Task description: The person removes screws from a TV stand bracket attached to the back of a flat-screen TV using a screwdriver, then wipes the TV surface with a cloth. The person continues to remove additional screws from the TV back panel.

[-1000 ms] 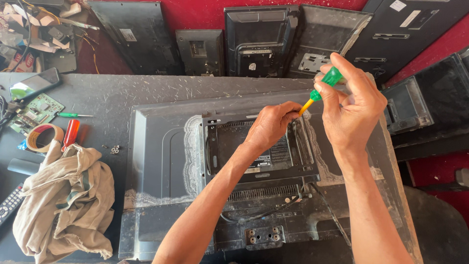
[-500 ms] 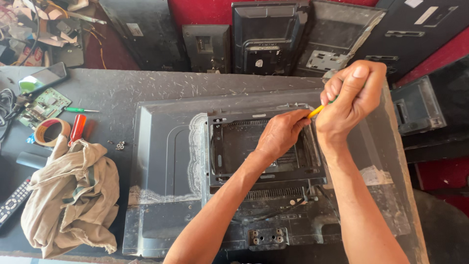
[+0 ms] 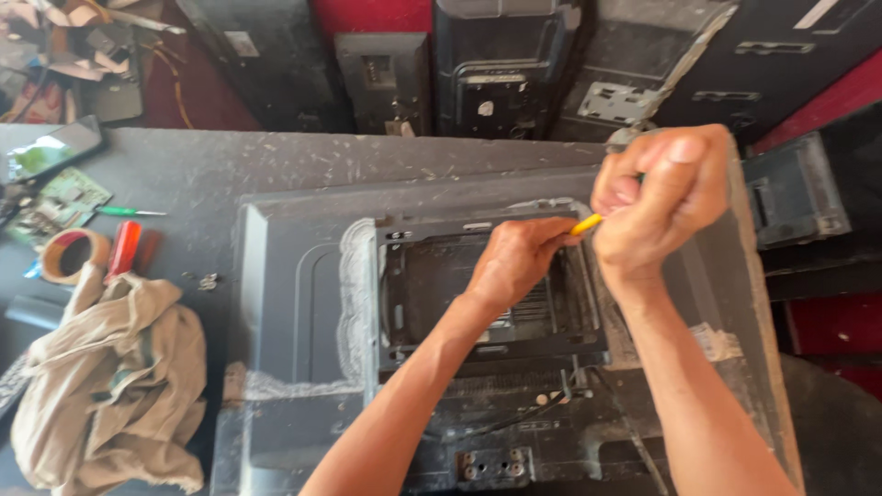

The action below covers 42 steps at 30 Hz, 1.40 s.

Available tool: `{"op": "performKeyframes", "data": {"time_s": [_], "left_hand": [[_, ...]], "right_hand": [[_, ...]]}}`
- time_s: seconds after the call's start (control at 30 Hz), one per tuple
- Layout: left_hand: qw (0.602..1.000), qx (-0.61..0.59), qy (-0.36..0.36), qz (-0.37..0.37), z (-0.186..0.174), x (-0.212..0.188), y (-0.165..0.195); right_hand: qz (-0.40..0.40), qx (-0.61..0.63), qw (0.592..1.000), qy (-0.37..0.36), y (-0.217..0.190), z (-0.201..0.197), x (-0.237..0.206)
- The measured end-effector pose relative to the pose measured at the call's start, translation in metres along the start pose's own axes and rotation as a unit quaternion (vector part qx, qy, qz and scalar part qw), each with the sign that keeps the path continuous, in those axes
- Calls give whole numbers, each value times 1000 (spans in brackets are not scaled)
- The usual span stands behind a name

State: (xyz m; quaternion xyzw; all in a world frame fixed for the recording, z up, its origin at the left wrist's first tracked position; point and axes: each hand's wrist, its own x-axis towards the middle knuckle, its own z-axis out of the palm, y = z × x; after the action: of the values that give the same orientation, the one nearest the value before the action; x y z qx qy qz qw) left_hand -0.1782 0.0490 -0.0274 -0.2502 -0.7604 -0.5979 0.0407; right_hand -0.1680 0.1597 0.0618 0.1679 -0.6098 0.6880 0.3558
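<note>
A dark grey desk [image 3: 184,170], scratched and dusty, fills the lower view. Behind its far edge a row of black television back covers [image 3: 501,64] leans upright against a red wall [image 3: 367,14] (more red shows at the right of the desk). Daylight falls evenly over the desk top.

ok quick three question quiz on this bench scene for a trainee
1. True or false: the right hand grips a screwdriver with a yellow shaft.
2. What does the left hand rest on: (a) crumpled beige cloth, (b) dark grey television back panel, (c) roll of tan tape?
3. Which side of the panel is the cloth on?

Key: 1 true; 2 b; 3 its left.
</note>
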Motion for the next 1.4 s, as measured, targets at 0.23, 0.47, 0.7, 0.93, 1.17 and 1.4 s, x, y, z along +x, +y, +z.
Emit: {"op": "performKeyframes", "data": {"time_s": [0.23,0.47,0.7,0.93,1.17,1.4], "left_hand": [[999,5,-29,-29,-9,3,5],[998,-51,-40,-15,-9,9,0],[997,-49,-53,-35,-9,7,-5],[998,-53,-39,-9,-9,7,-12],[997,-68,-33,-30,-7,5,-15],[994,-77,-70,-27,-12,9,5]], "right_hand": [[-30,-144,988,36,10,8,0],[-12,-175,984,37,17,8,9],[-39,-158,987,2,15,11,2],[-17,-81,996,-39,18,7,6],[72,127,970,-194,34,-21,21],[5,104,958,-269,20,-26,37]]}}
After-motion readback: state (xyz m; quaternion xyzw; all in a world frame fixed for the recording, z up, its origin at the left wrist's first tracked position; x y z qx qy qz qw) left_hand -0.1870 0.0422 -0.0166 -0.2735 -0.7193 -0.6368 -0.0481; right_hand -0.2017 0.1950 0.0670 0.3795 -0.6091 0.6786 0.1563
